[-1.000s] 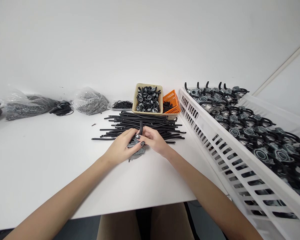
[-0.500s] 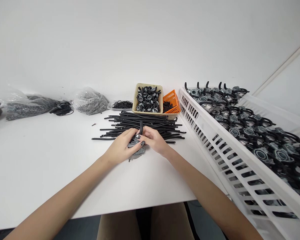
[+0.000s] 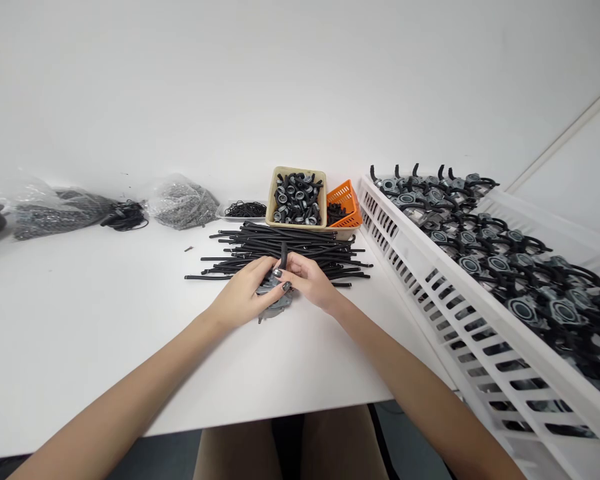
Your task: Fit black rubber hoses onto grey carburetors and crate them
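Observation:
Between my hands, low over the white table, is a grey metal carburetor, partly covered by fingers. My left hand is closed around its left side, with the thumb across the front. A short black rubber hose stands up from the top of the part. My right hand is closed at the base of this hose, its thumb pressing near my left thumb. The exact joint between hose and metal is hidden by the fingertips. Just behind my hands lies a pile of long black hoses.
Behind the pile stand a cream bin of black-and-metal fittings, an orange basket and a white tray of black rings. Bags of small parts sit at back left. A white crate full of similar hosed carburetors borders the right.
Almost nothing differs. The view has shifted very slightly; both hands keep the same hold on the carburetor and hose.

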{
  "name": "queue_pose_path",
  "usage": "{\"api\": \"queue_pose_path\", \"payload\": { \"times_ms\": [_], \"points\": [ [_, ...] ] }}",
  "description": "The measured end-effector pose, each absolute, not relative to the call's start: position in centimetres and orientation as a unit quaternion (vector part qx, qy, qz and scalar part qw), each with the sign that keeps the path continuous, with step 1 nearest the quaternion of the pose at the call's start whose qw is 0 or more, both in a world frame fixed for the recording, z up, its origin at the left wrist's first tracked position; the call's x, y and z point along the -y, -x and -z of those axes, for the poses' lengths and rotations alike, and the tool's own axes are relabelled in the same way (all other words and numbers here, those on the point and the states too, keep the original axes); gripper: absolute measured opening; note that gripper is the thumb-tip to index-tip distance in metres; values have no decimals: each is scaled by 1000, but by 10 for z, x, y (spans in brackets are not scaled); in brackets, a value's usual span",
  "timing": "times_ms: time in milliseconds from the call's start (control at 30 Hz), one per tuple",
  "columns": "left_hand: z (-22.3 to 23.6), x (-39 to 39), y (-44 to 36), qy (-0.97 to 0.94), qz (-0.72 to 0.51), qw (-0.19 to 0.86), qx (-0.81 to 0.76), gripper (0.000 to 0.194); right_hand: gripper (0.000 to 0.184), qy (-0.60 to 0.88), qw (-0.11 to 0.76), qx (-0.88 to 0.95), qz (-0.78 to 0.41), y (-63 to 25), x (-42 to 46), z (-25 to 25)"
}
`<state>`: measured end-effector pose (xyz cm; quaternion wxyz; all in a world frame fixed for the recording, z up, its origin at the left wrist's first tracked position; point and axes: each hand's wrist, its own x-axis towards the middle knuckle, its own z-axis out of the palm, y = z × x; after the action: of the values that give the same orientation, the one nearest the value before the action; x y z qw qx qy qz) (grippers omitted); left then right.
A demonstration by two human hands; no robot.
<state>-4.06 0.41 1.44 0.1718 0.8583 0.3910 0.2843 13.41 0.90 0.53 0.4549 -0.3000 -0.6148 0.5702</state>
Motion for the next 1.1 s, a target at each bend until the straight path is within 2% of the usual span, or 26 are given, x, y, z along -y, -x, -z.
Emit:
{"api": "queue_pose_path", "payload": {
  "times_ms": [1100],
  "points": [
    [-15,-3,40,-858,-288,166,-393,25,34,302,456,619,-564,-134,-9,-5]
  ]
}}
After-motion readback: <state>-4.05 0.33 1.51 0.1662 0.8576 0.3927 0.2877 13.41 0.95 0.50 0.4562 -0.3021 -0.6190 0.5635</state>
